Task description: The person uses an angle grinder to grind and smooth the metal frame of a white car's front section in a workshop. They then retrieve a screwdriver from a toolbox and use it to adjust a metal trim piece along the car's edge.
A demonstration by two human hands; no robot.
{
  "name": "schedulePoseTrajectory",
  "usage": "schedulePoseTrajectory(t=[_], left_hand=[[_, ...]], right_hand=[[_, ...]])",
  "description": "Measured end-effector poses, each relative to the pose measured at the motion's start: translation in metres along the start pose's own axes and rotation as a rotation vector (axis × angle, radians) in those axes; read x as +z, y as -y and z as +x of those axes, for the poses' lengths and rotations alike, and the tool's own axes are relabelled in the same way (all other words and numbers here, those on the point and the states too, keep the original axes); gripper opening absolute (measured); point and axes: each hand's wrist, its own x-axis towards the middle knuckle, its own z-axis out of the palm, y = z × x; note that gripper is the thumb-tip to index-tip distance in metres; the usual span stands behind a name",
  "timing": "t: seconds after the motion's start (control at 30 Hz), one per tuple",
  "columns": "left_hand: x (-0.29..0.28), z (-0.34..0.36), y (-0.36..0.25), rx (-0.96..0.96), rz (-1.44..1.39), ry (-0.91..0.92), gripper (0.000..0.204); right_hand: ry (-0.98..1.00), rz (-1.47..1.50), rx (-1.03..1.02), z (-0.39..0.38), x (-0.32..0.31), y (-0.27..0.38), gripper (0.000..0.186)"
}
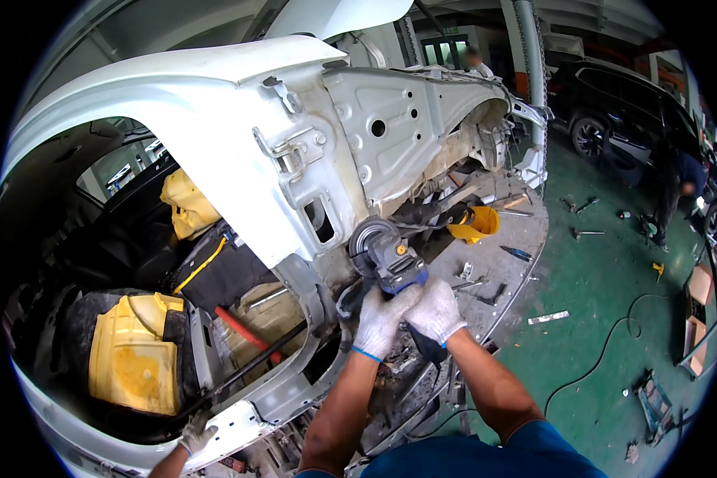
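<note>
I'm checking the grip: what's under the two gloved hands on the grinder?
The left hand and right hand cover the gripped part of the grinder, so it cannot be seen. Its round front end shows beyond them, and a dark part shows below.

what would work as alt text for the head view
The person's gloved left hand and right hand grip an angle grinder beside a stripped white car body. Another person's gloved hand is at the sill, lower left; a dark car stands on the green floor, upper right.
</note>
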Motion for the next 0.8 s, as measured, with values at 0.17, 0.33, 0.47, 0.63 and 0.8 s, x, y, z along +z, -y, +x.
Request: schedulePoseTrajectory(t=[0.17, 0.33, 0.47, 0.63, 0.8], left_hand=[[-0.003, 0.008, 0.012, -0.028, -0.001, -0.006, 0.049], [0.013, 0.002, -0.002, 0.0, -0.051, -0.047, 0.05], [0.005, 0.003, -0.002, -0.031, -0.118, -0.018, 0.051], [0.003, 0.003, 0.005, 0.007, -0.178, 0.005, 0.052], [0.008, -0.001, -0.001, -0.017, -0.187, -0.011, 0.052]], right_hand=[[0.041, -0.025, 0.096, -0.001, -0.008, 0.007, 0.051], [0.029, -0.029, 0.044, -0.003, -0.031, 0.024, 0.045], [0.04, -0.125, 0.059, -0.003, -0.026, 0.029, 0.051], [-0.026, -0.156, 0.013, -0.008, -0.023, 0.025, 0.061], [0.025, -0.156, 0.051, -0.01, -0.028, 0.03, 0.058]])
